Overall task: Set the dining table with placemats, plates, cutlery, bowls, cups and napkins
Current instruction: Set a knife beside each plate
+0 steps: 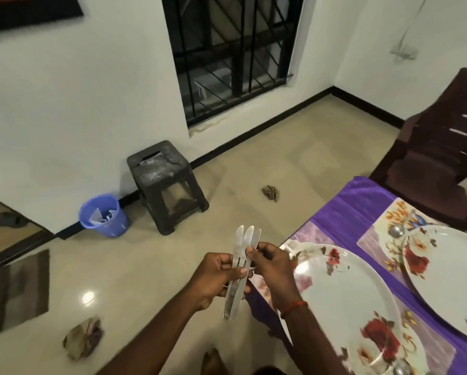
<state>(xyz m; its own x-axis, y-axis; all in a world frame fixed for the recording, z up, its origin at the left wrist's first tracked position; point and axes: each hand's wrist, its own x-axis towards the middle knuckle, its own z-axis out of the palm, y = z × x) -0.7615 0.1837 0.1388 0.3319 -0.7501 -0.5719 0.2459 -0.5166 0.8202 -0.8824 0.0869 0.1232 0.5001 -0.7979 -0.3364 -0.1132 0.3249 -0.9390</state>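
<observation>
Cutlery (242, 247) bundle, lower centre of frame, is gripped in your left hand (213, 277) w/ right hand (274, 266) pinching one piece: peel it off singly, clamp the rest, lay it beside nearest plate (343, 293), lower right.

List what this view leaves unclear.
Head view:
1. How many pieces of cutlery: left hand and right hand cover their middles.
2. The far plate: cut by the right edge.
3. What is in the bucket: too small.
</observation>
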